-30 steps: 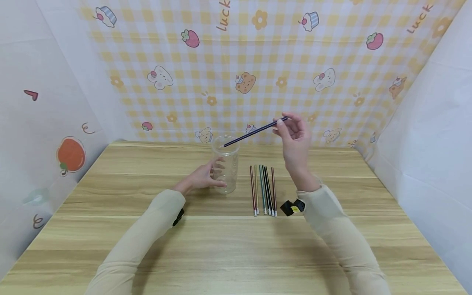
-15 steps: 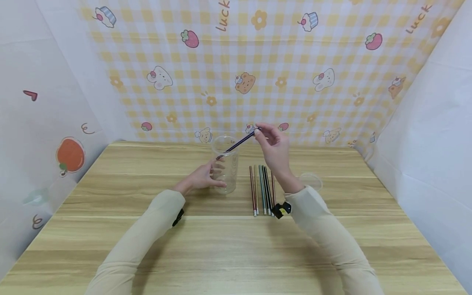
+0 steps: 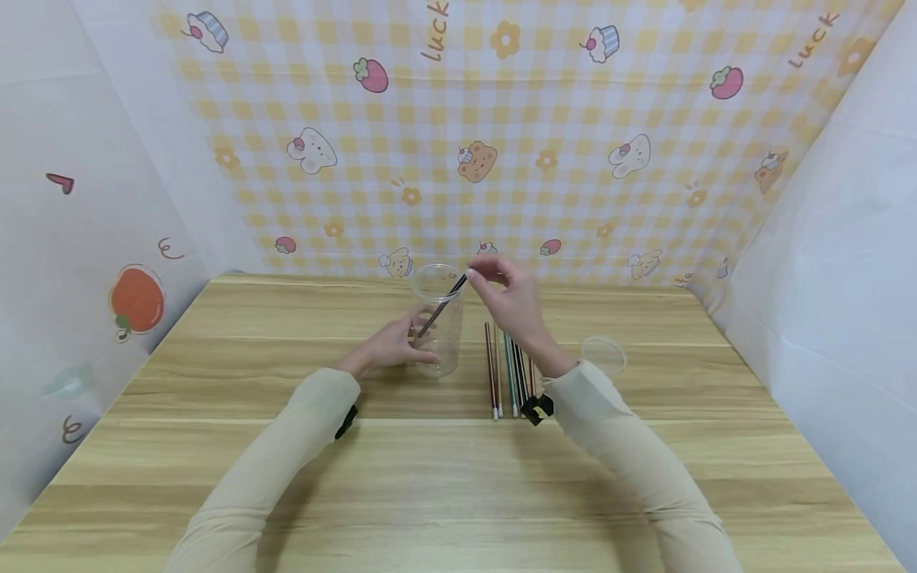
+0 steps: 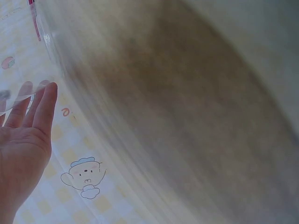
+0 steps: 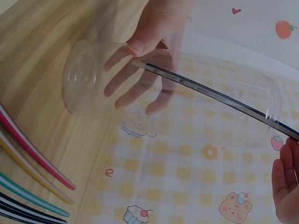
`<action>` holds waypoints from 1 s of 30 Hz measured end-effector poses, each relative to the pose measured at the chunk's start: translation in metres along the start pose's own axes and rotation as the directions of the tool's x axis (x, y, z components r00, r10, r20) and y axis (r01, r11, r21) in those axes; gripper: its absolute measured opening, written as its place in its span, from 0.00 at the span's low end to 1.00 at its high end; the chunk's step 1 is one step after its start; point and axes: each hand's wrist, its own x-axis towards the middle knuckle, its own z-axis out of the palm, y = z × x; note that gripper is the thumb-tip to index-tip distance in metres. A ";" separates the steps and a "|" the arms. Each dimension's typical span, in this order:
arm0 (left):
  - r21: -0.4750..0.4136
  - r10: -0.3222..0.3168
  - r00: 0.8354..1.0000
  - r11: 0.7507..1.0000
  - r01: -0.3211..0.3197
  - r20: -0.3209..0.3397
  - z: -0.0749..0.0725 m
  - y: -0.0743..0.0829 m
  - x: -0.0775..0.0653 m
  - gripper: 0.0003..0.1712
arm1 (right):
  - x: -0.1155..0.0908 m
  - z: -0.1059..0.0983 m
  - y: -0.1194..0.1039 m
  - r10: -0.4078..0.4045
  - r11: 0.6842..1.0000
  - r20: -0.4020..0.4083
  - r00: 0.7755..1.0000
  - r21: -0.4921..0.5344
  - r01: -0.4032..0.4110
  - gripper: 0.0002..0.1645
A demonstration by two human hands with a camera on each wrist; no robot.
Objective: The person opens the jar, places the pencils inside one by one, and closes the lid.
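Note:
A tall clear plastic jar (image 3: 450,344) stands upright on the table, with no lid on it. My left hand (image 3: 387,344) holds its lower part from the left, thumb in front and fingers behind; the fingers show through the wall in the right wrist view. Above the rim, my right hand (image 3: 510,304) pinches one end of a dark pencil (image 3: 446,302) between thumb and fingertips. The pencil slants down into the jar, its whitish end (image 5: 138,62) inside, close to the left hand's side of the wall.
Several pencils (image 3: 511,374), red, yellow, teal and black, lie side by side right of the jar, partly under the right forearm. A clear round lid (image 3: 604,355) lies farther right. A checked cloth (image 3: 415,151) hangs behind the wooden table (image 3: 458,493).
My right hand has moved left and down, lowering the pencil from the jar's rim deeper inside at a steeper slant. The round lid has come into sight. My left hand stays put.

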 end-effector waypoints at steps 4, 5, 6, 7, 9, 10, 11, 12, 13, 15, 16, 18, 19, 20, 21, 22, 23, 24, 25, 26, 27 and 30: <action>0.020 0.022 1.000 1.000 -0.022 0.000 0.000 0.000 0.001 0.47 | -0.002 0.003 0.002 -0.013 0.999 0.050 0.999 -0.040 0.015 0.07; 0.022 0.023 1.000 0.999 -0.023 -0.002 0.000 0.000 0.001 0.47 | -0.003 0.004 0.002 -0.021 0.999 0.061 0.998 -0.042 0.024 0.06; 0.022 0.021 1.000 1.000 -0.021 -0.003 0.000 -0.001 0.001 0.47 | -0.003 0.005 0.003 -0.035 0.998 0.071 0.997 -0.044 0.038 0.06; 0.023 0.019 1.000 1.000 -0.019 -0.004 0.000 -0.001 0.001 0.46 | -0.003 0.006 0.004 -0.047 0.998 0.078 0.996 -0.045 0.051 0.06; 0.025 0.013 1.000 1.000 -0.013 -0.007 -0.001 -0.001 0.001 0.46 | -0.003 0.007 0.005 -0.071 0.996 0.094 0.993 -0.048 0.076 0.06; 0.025 0.011 1.000 1.000 -0.011 -0.008 -0.001 0.000 0.000 0.46 | -0.003 0.008 0.005 -0.082 0.995 0.101 0.992 -0.049 0.087 0.06; 0.023 0.007 1.000 1.000 -0.006 -0.008 -0.001 0.000 0.000 0.45 | -0.003 0.008 0.006 -0.086 0.994 0.106 0.991 -0.053 0.092 0.05; 0.020 0.002 1.000 1.000 -0.001 -0.008 -0.001 0.000 0.000 0.45 | -0.003 0.009 0.006 -0.087 0.994 0.109 0.990 -0.055 0.093 0.05; 0.018 0.000 1.000 1.000 0.000 -0.007 -0.001 0.000 0.001 0.45 | -0.003 0.009 0.006 -0.086 0.994 0.112 0.990 -0.053 0.092 0.05; 0.004 -0.004 1.000 1.000 0.004 -0.006 0.000 0.000 0.001 0.45 | -0.002 0.009 0.005 -0.081 0.994 0.118 0.990 -0.057 0.088 0.05; -0.004 -0.005 1.000 1.000 0.005 -0.004 0.000 0.000 0.001 0.45 | -0.002 0.009 0.005 -0.080 0.995 0.119 0.990 -0.055 0.087 0.05; -0.018 -0.006 1.000 1.000 0.006 -0.003 0.000 0.000 0.002 0.45 | -0.002 0.009 0.004 -0.075 0.995 0.128 0.989 -0.062 0.084 0.05; -0.024 -0.008 1.000 1.000 0.008 -0.004 0.000 0.000 0.002 0.45 | -0.002 0.009 0.004 -0.073 0.994 0.133 0.988 -0.065 0.083 0.05; -0.028 -0.010 1.000 1.000 0.010 -0.003 0.000 0.000 0.002 0.46 | -0.001 0.009 0.003 -0.071 0.994 0.139 0.988 -0.069 0.081 0.05; -0.029 -0.011 1.000 1.000 0.011 -0.003 0.000 -0.001 0.002 0.46 | -0.001 0.009 0.003 -0.071 0.994 0.145 0.987 -0.068 0.082 0.05; -0.029 -0.007 1.000 1.000 0.007 0.000 0.000 -0.001 0.002 0.46 | -0.001 0.009 0.003 -0.071 0.995 0.151 0.986 -0.066 0.081 0.05; -0.029 -0.005 1.000 1.000 0.005 -0.001 0.000 -0.001 0.002 0.46 | -0.001 0.009 0.003 -0.070 0.995 0.155 0.985 -0.065 0.081 0.05; -0.029 -0.002 1.000 1.000 0.002 0.000 0.000 -0.001 0.002 0.46 | -0.001 0.008 0.003 -0.070 0.995 0.158 0.985 -0.060 0.081 0.05; -0.032 0.001 1.000 0.999 -0.001 0.001 0.001 -0.001 0.002 0.46 | -0.001 0.008 0.003 -0.067 0.995 0.161 0.985 -0.056 0.077 0.06; -0.033 0.006 1.000 0.999 -0.006 0.002 0.001 -0.001 0.002 0.46 | -0.001 0.008 0.004 -0.063 0.996 0.164 0.985 -0.051 0.072 0.06; -0.036 0.010 1.000 0.999 -0.010 0.004 0.001 -0.001 0.002 0.46 | -0.001 0.008 0.004 -0.058 0.997 0.166 0.984 -0.045 0.066 0.06; -0.043 0.001 1.000 0.999 -0.001 0.001 0.001 -0.001 0.002 0.46 | -0.002 0.006 0.004 -0.023 0.999 0.160 0.987 -0.031 0.028 0.07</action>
